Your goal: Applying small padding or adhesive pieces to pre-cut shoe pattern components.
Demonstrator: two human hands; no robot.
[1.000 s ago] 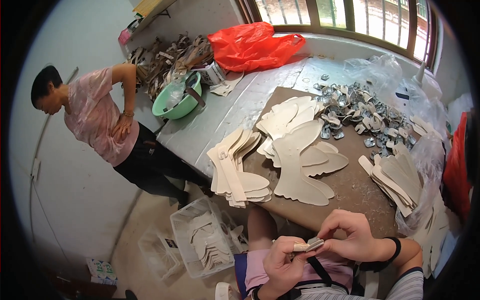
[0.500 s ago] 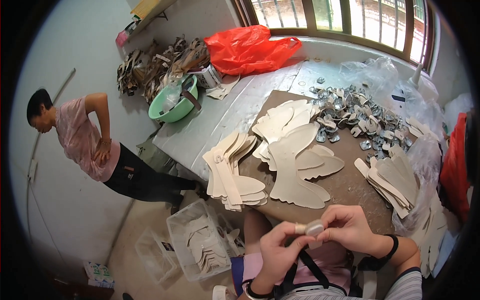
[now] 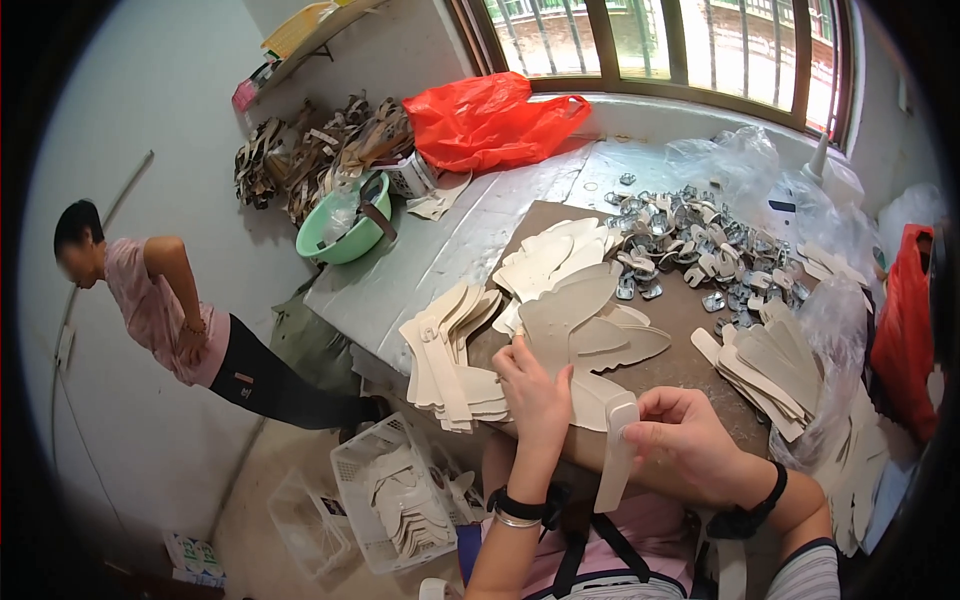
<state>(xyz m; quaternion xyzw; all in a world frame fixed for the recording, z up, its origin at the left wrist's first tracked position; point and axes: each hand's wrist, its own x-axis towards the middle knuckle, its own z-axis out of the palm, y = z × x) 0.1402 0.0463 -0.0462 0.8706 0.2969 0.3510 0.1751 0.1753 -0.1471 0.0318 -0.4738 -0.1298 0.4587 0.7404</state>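
Note:
My right hand pinches a narrow cream strap between thumb and fingers. The strap hangs down over the table's near edge; its rounded top lies against the cut pieces. My left hand reaches to a pile of cream, wing-shaped cut pieces, fingertips at the left edge of the top piece and thumb spread away. Left of that hand is a stack of similar pieces with a strap and a small buckle lying across it. A bundle of cream straps lies to the right.
Metal buckles with cream tabs are heaped at the back right, near clear plastic bags. A red bag and a green basin stand farther back. A white crate sits on the floor; a person stands left.
My left hand has let go of the strap and moved forward to the pile. My right hand keeps the strap, now hanging lengthwise. The view has shifted slightly.

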